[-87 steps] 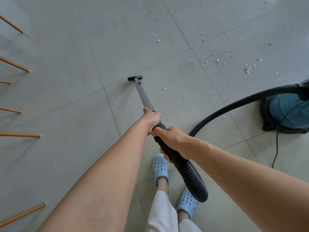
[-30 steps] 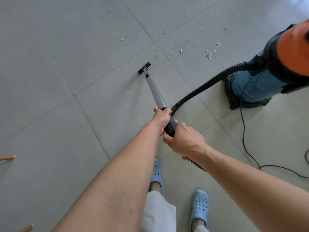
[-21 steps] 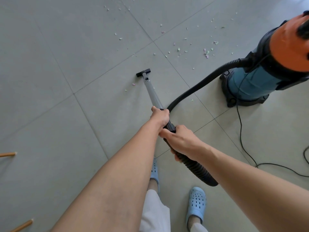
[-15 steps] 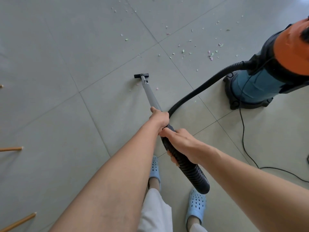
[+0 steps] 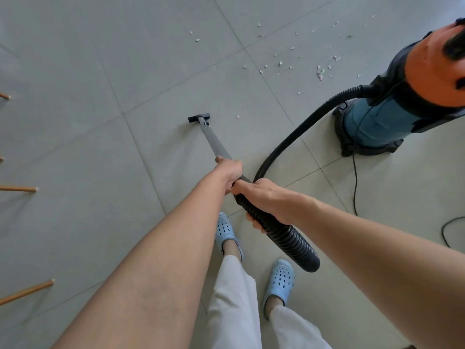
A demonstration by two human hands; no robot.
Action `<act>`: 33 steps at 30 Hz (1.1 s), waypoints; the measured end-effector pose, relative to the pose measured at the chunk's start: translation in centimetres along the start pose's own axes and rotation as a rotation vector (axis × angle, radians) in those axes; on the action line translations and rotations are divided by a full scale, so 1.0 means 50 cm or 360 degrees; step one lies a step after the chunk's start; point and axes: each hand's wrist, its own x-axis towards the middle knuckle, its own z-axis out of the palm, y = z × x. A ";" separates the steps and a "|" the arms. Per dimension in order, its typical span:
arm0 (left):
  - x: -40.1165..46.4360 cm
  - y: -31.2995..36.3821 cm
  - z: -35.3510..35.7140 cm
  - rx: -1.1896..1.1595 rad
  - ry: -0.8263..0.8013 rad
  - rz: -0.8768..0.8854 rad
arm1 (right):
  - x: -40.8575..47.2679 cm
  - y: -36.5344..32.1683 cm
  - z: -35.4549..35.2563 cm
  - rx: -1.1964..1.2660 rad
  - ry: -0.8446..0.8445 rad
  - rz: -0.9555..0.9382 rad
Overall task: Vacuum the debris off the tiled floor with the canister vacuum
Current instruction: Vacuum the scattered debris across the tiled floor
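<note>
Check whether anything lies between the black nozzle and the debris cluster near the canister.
Nothing visible does. Bare grey tiled floor runs from the black floor nozzle to the scattered pale debris cluster; one stray fleck sits just right of it.

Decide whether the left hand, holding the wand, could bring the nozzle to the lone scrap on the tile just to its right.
Probably yes. The left hand grips the wand, the nozzle sits on the floor, and only bare tile lies between it and the scrap.
</note>
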 end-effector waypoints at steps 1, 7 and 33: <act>-0.003 -0.010 0.003 -0.0019 0.0003 -0.0028 | 0.000 0.009 0.002 -0.0038 0.0014 -0.0015; -0.020 -0.043 0.037 -0.0050 -0.0059 -0.0053 | -0.012 0.056 -0.008 -0.0078 0.0071 -0.0038; -0.084 -0.057 0.236 -0.0864 -0.0401 -0.0027 | -0.081 0.198 -0.095 -0.1288 0.0886 -0.0332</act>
